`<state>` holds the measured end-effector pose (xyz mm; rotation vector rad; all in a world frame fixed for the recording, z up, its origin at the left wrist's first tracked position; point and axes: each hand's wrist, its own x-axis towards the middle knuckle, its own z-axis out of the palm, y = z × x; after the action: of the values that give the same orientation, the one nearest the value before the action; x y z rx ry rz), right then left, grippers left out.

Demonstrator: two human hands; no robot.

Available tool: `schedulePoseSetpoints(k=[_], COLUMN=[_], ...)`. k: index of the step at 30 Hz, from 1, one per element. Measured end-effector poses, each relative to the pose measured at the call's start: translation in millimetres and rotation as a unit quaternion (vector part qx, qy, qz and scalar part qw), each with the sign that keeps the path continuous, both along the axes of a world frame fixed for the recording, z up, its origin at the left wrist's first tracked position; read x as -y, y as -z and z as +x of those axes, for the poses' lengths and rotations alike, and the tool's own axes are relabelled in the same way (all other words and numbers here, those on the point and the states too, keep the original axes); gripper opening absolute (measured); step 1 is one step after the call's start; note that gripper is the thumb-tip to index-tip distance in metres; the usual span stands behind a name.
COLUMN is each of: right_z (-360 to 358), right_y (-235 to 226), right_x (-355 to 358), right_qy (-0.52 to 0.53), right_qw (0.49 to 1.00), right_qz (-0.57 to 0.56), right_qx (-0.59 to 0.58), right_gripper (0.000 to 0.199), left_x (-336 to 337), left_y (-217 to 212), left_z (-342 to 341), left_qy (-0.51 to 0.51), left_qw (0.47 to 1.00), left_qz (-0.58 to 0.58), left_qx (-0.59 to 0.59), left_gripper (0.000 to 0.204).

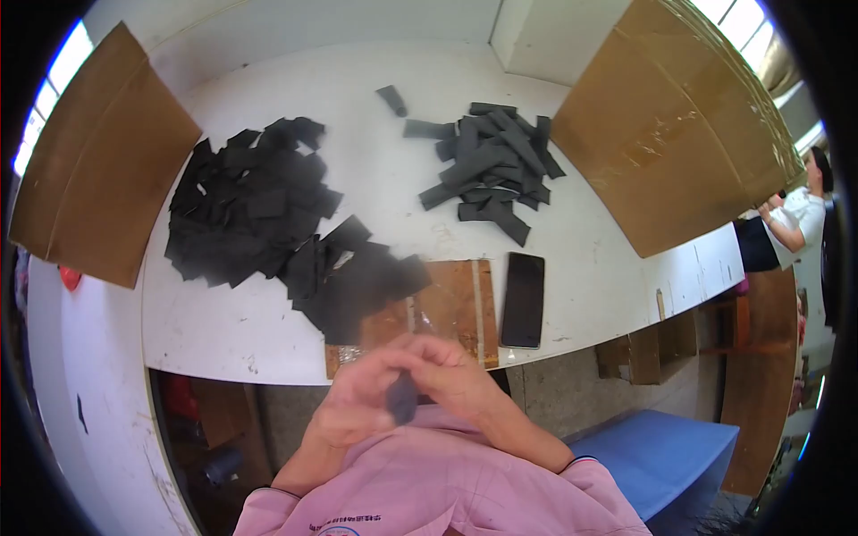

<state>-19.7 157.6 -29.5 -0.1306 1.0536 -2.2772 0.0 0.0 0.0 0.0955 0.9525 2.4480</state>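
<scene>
White table; dark folded piece between hands.

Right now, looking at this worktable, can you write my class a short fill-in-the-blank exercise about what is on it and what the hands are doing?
1. Both hands, left hand and right hand, hold one small dark ____ piece.
2. The black smartphone lies face up to the ____ of the brown board.
3. The pile of folded strips lies to the ____ of the pile of flat black squares.

Missing words: foam; right; right
</scene>
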Motion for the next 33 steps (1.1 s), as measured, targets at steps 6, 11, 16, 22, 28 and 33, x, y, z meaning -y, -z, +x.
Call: schedulePoseSetpoints(k=[6, 11, 16, 22, 28, 33], right_z=[-14, -34, -57, -65, -76, -70], right_y=[-24, -62, -103, -1, -3, -17], right_x=[11, 7, 8, 3, 3, 5], right_qy=[0.181, 0.165, 0.039, -0.009, 0.002, 0.069], right_qw=[0.915, 0.879, 0.953, 0.996, 0.977, 0.925], right_qz=[0.224, 0.301, 0.208, 0.08, 0.205, 0.318], right_qx=[-0.283, -0.332, -0.218, 0.039, -0.064, -0.196], right_gripper=[0.012, 0.013, 0.016, 0.016, 0.017, 0.014], left_x=[-16, -9, 5, 9, 0, 7], left_y=[11, -28, -52, 37, 8, -4], left_z=[-16, -31, -55, -63, -59, -67], left_qy=[-0.323, -0.243, 0.044, -0.049, -0.223, -0.187], left_qw=[0.811, 0.952, 0.935, 0.884, 0.888, 0.822], left_qz=[-0.39, -0.184, 0.351, 0.334, -0.358, -0.367], left_qx=[-0.294, -0.032, 0.02, 0.324, -0.184, -0.393], left_gripper=[0.015, 0.014, 0.028, 0.036, 0.031, 0.022])
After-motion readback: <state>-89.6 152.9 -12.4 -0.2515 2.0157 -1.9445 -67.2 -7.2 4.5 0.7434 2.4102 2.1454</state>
